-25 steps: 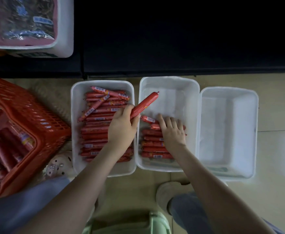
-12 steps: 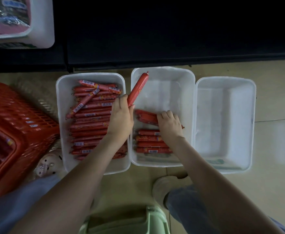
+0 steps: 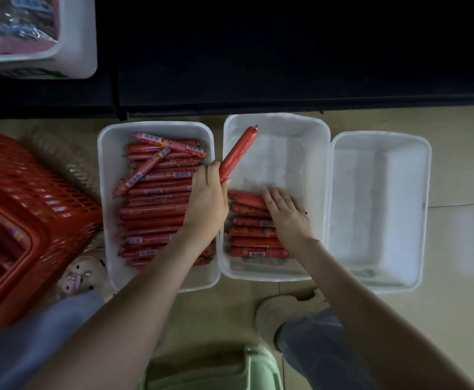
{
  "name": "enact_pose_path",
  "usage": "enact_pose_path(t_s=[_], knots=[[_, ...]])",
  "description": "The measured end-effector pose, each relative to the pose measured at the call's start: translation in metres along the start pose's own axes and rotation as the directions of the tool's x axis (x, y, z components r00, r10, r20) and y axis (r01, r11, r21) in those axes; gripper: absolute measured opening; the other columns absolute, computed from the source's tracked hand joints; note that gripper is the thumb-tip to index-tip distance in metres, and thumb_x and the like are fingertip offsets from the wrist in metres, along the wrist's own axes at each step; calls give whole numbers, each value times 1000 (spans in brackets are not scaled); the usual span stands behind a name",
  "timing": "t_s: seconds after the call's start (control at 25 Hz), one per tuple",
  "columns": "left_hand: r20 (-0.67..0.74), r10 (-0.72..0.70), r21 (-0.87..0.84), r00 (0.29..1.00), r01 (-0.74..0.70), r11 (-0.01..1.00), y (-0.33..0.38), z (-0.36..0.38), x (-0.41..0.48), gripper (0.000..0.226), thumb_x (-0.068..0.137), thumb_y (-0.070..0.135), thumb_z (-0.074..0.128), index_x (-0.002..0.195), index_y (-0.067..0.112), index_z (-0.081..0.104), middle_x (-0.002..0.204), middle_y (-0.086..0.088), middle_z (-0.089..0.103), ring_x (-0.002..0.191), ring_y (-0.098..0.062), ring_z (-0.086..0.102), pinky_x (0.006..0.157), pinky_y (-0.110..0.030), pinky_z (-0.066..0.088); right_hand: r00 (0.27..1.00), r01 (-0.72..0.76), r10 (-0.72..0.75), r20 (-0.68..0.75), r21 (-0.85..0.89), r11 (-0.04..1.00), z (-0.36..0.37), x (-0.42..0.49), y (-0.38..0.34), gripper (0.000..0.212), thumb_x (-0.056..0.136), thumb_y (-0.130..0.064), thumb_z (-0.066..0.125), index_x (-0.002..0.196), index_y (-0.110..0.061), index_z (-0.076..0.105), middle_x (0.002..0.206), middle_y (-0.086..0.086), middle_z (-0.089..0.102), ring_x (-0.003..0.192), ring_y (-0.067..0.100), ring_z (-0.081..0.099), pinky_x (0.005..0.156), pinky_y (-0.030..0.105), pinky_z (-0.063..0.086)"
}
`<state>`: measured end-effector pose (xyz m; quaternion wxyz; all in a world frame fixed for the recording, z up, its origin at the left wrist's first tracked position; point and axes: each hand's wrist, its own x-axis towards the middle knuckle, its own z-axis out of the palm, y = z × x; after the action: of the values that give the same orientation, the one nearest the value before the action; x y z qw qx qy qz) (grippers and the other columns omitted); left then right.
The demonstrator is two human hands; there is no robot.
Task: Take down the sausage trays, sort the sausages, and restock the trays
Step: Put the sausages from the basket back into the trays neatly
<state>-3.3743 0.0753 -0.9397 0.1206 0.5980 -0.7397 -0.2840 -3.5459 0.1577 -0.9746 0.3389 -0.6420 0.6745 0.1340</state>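
Left hand: fingers curled round one sausage, tip toward 1 o'clock. Right hand: fingers straight, flat on sausage row, 6 o'clock half of middle tray.

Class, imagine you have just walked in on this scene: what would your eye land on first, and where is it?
The left hand grips one red sausage, tilted up over the middle tray. The right hand lies flat on the row of sausages at that tray's near end. The left tray is packed with sausages, while the right tray holds no sausages.
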Motion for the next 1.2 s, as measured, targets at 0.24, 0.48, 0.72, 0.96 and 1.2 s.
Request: enact_pose_path(t_s=[0.24, 0.48, 0.72, 0.96, 1.2], knots=[[-44, 37, 74, 998, -34, 997, -2, 6, -2, 35, 93, 16, 45, 121, -3, 50, 105, -20, 55, 96, -31, 54, 84, -37, 47, 987, 114, -132, -92, -174, 978, 29, -18, -15, 66, 97, -34, 37, 152, -17, 5, 158, 1, 14, 145, 16, 9, 117, 46, 6], [-22, 89, 144, 996, -85, 986, -4, 10, -5, 35, 94, 19, 40, 121, -1, 50, 107, -21, 54, 96, -32, 54, 85, -39, 48, 1000, -7, 9, 11, -148, 989, 9, 30, -12, 68, 100, -47, 24, 146, -27, -22, 159, -4, -14, 146, 21, -13, 114, 49, -10], [-2, 209, 221, 978, -203, 954, 8, 10, 10, 37, 81, 0, 55, 118, -1, 57, 104, -17, 59, 92, -33, 56, 81, -41, 49, 986, 144, -149, -76, -71, 987, -2, 7, 1, 71, 90, -18, 54, 151, -17, 18, 155, 3, 26, 144, 24, 18, 117, 40, 1], [362, 347, 385, 865, -477, 790, 30, 50, 35, 34, 84, 9, 54, 118, 11, 59, 115, -6, 60, 108, -25, 54, 96, -37, 43, 882, -124, 124, -455, 30, 992, -11, -1, 5, 58, 89, -7, 39, 146, -3, 26, 147, 18, 35, 138, 33, 30, 115, 43, 23], [659, 36, 371, 751, -366, 854, 20, 73, 22, 66, 100, 21, 32, 151, 15, -9, 160, -4, -8, 146, -25, -9, 117, -37, -7, 986, -164, 158, -45, -160, 973, -6, 18, 7, 63, 100, -27, 26, 150, -12, -10, 160, 5, -6, 147, 21, -7, 119, 37, -8]])
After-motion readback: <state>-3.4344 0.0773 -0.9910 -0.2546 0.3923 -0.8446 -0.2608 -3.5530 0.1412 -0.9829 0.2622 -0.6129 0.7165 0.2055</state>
